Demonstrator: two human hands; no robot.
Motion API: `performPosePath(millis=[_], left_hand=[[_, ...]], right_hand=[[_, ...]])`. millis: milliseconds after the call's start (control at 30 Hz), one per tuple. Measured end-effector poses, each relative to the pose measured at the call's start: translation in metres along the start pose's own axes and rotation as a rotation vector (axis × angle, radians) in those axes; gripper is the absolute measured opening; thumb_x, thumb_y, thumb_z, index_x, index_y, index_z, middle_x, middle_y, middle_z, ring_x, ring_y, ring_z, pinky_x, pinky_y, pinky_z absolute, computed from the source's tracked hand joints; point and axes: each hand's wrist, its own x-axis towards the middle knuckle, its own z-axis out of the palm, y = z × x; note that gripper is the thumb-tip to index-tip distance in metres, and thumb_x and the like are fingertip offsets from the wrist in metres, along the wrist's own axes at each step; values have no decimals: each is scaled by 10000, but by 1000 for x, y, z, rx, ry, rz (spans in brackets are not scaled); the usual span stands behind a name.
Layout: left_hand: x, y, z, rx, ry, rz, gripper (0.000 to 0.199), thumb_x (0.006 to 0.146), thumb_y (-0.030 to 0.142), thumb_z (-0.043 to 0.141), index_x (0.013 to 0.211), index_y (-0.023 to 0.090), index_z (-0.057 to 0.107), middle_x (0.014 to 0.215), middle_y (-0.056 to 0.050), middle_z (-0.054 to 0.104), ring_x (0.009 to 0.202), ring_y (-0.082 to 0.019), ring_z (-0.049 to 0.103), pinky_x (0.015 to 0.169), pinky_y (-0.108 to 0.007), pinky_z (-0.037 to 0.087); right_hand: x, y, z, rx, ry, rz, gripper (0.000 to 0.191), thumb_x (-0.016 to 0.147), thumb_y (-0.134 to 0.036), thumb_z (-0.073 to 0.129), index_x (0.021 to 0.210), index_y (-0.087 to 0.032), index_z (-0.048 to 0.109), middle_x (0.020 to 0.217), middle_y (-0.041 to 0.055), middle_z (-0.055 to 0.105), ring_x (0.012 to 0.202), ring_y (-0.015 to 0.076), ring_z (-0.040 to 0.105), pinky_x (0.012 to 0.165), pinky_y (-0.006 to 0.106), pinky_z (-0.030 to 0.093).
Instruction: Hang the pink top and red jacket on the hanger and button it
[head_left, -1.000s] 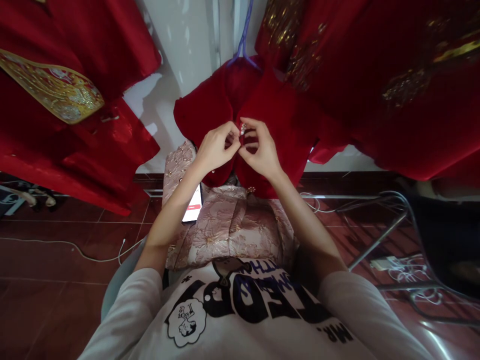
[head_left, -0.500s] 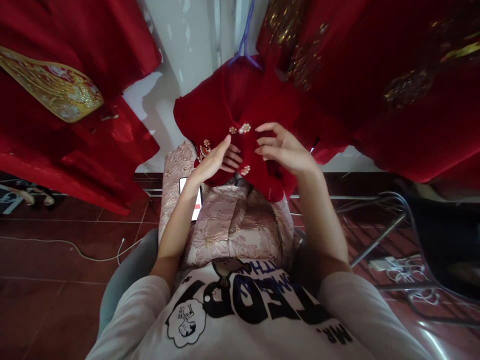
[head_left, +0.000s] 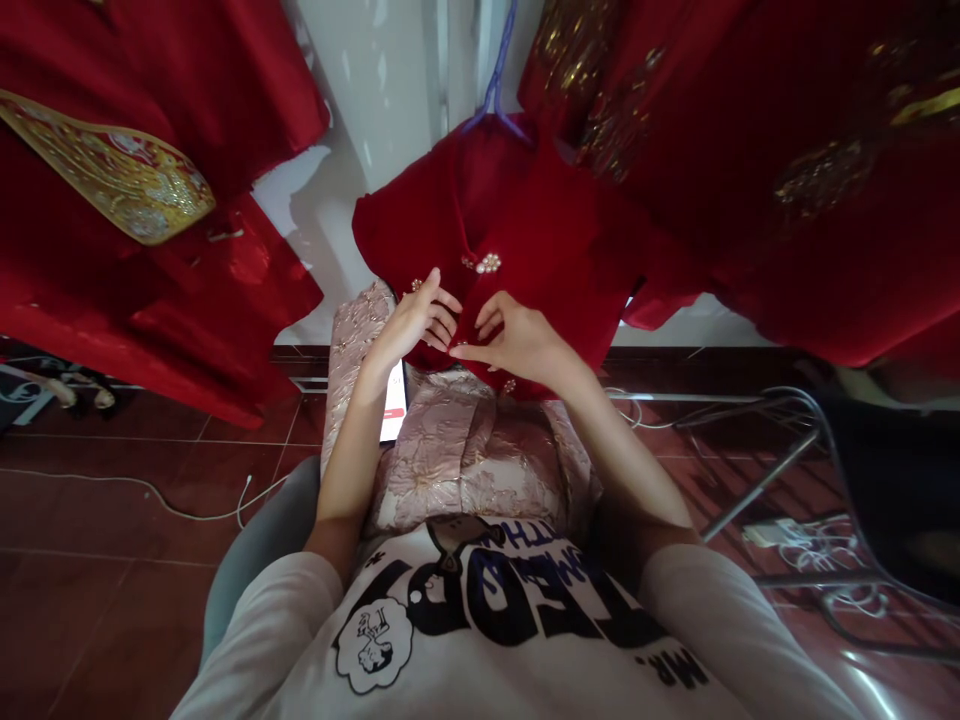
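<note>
A red velvet jacket (head_left: pixel 555 230) hangs in front of me from a purple hanger (head_left: pixel 496 85), with jewelled flower fasteners down its front. The upper fastener (head_left: pixel 489 263) sits below the neckline. My right hand (head_left: pixel 521 345) is bent at the front edge, thumb stretched left over a lower fastener, which it partly hides; the fingers seem to hold the cloth there. Another small flower (head_left: pixel 510 386) shows under that wrist. Close by on the left, my left hand (head_left: pixel 420 320) lies against the jacket, thumb raised and fingers apart.
A pink brocade cloth (head_left: pixel 450 450) covers my lap, with a lit phone (head_left: pixel 394 405) on it. Red garments (head_left: pixel 247 60) hang left and right. A dark chair (head_left: pixel 892 470) with metal legs stands right, near tangled white cables (head_left: pixel 825 555). A thin cable (head_left: pixel 150 490) crosses the tiled floor.
My right hand has moved left and down to the jacket's front edge. My left hand has shifted slightly left. The lower fasteners have moved left with the cloth, and the jacket's right side looks flatter.
</note>
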Motion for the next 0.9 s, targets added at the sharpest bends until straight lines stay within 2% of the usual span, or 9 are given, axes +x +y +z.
performPosePath(millis=[133, 233, 333, 400, 467, 600, 667, 767, 900], left_hand=[[-4, -3, -1, -30, 16, -46, 688, 999, 813, 323, 880, 211, 636, 626, -64, 662, 650, -208, 722, 644, -324, 618], [0, -17, -6, -41, 82, -26, 551, 1039, 693, 399, 872, 213, 610, 698, -71, 688, 708, -202, 733, 658, -312, 623], [9, -37, -16, 14, 239, 61, 336, 1059, 494, 484, 899, 214, 577, 887, -74, 717, 789, -173, 723, 663, -274, 613], [14, -48, -21, 109, 371, 129, 171, 1038, 337, 527, 929, 212, 570, 1012, -72, 710, 857, -154, 707, 689, -247, 605], [17, -55, -25, 185, 442, 161, 71, 1006, 209, 529, 957, 204, 581, 1083, -70, 704, 899, -140, 692, 742, -236, 601], [17, -57, -25, 193, 389, 137, 146, 980, 114, 493, 1018, 188, 614, 1111, -66, 726, 921, -132, 702, 817, -243, 596], [16, -56, -23, 202, 371, 134, 179, 966, 88, 496, 1035, 181, 631, 1142, -65, 736, 957, -136, 713, 846, -249, 595], [15, -54, -19, 213, 362, 133, 214, 953, 65, 499, 1048, 175, 656, 1201, -70, 741, 1008, -142, 723, 882, -256, 596], [14, -54, -19, 217, 352, 112, 255, 942, 51, 499, 1086, 158, 680, 1216, -85, 751, 1039, -149, 736, 908, -264, 601]], right_hand=[[9, 3, 18, -83, -8, -29, 507, 701, -291, 890, 865, -251, 412, 789, -9, 633, 756, 194, 640, 718, 366, 514], [15, 8, 23, -30, 35, -78, 520, 707, -277, 879, 863, -256, 384, 761, -37, 610, 702, 162, 617, 691, 335, 495], [18, 10, 21, 60, 76, -108, 539, 704, -320, 905, 846, -255, 389, 721, -55, 585, 645, 140, 608, 654, 316, 488], [17, 10, 19, 117, 71, -129, 510, 734, -406, 901, 832, -247, 427, 705, -57, 577, 598, 125, 603, 605, 299, 479], [16, 9, 17, 160, 55, -145, 476, 767, -498, 877, 811, -231, 485, 711, -45, 598, 570, 115, 616, 563, 281, 468], [16, 10, 14, 190, 60, -159, 390, 788, -500, 873, 770, -193, 633, 718, -2, 689, 617, 138, 687, 569, 267, 509], [17, 12, 13, 193, 64, -165, 262, 806, -400, 875, 798, -186, 725, 771, 20, 754, 686, 158, 733, 633, 277, 568], [19, 15, 13, 152, 64, -192, 37, 852, -219, 812, 886, -208, 823, 933, 29, 819, 838, 182, 782, 821, 319, 633], [23, 19, 20, 74, 124, -232, 160, 912, -164, 706, 960, -220, 848, 1047, 29, 821, 971, 194, 781, 964, 359, 636]])
